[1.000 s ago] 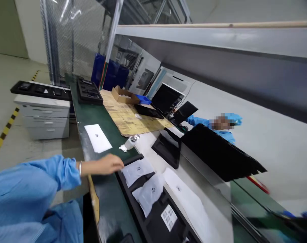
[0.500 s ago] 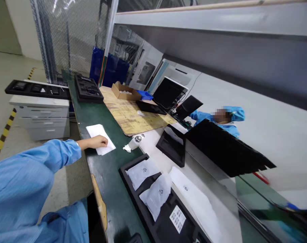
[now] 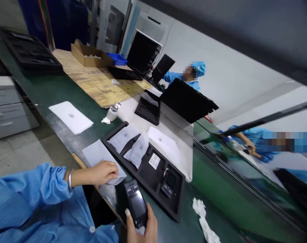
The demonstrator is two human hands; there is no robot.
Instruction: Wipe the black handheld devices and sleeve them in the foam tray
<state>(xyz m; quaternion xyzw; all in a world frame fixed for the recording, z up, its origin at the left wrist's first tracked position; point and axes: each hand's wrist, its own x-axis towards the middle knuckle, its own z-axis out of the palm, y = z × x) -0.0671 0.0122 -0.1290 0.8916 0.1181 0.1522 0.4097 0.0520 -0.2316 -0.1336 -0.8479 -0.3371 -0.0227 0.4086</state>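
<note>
My left hand has its fingers closed on a flat white bag with a small printed mark, over the near edge of the green-topped bench. In my right hand, at the bottom of the view, is a black handheld device with a screen and buttons, gripped at its lower end between thumb and fingers. A stack of white bags lies farther left. Beside my hands is a black foam tray, holding filled white bags, a label sheet and another handheld device.
A small dispenser bottle stands by crumpled tissue. Beyond are a cardboard box, a blue bin and a smaller black tray. Twisted white paper lies to the right. Two people in blue work across the bench.
My left hand has come from the bag stack toward me with one white bag. My right hand and the handheld device have come into view. The camera has turned right.
</note>
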